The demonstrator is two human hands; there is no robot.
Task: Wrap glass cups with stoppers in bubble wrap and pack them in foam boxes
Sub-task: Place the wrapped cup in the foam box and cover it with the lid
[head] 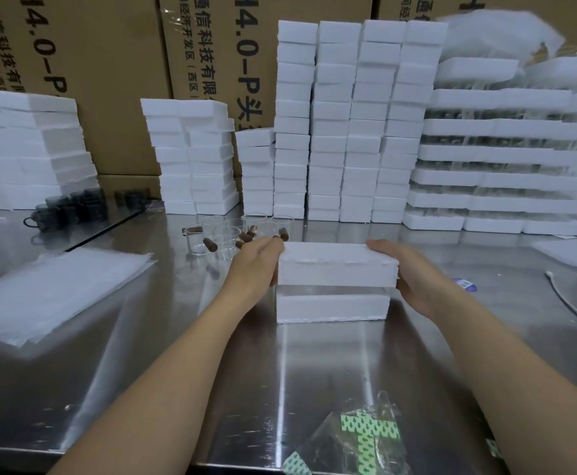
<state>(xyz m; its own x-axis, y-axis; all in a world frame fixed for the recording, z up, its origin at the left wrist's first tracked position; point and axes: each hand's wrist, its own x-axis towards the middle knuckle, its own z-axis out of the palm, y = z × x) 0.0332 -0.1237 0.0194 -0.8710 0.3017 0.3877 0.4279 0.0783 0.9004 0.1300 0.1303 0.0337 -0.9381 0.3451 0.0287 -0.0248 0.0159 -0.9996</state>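
A white foam box lid [337, 265] hovers just above the foam box base [331, 308] at the table's middle, with a narrow gap between them. My left hand [256, 265] grips the lid's left end and my right hand [403, 269] grips its right end. What lies inside the base is hidden. Behind the box stand several clear glass cups [227, 231] with brown stoppers [210, 244] lying among them. A flat stack of bubble wrap sheets [50, 293] rests on the table to the left.
Tall stacks of white foam boxes [345, 125] line the back, with cardboard cartons [108, 63] behind. Dark mugs [67, 207] stand at the far left. A clear bag with green-printed strips [366, 437] lies near the front edge. A white cable [568, 299] runs along the steel table [184, 354] at the right.
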